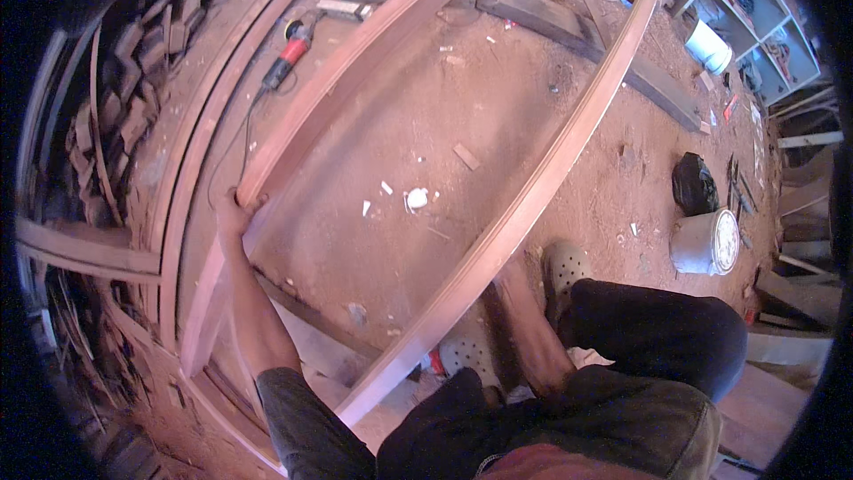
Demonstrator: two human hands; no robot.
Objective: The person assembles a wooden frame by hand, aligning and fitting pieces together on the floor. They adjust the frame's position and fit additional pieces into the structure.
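Observation:
A large reddish wooden frame (569, 149) with moulded edges, like a door or window frame, stretches from close to my body toward the far right. My left hand (234, 216) is closed round its left rail, about midway along. My right forearm reaches up to the near rail, where my right hand (510, 274) meets its underside. The rail hides the fingers of that hand, so their grip cannot be made out.
Beyond the left rail lies a red and black angle grinder (289, 58) with its cord. Wood beams (577, 31) rest on the dirt floor under the frame. A white bucket (706, 243) and a black bag (694, 184) stand at right, near shelves (769, 27). Wood scraps (124, 107) pile up at left.

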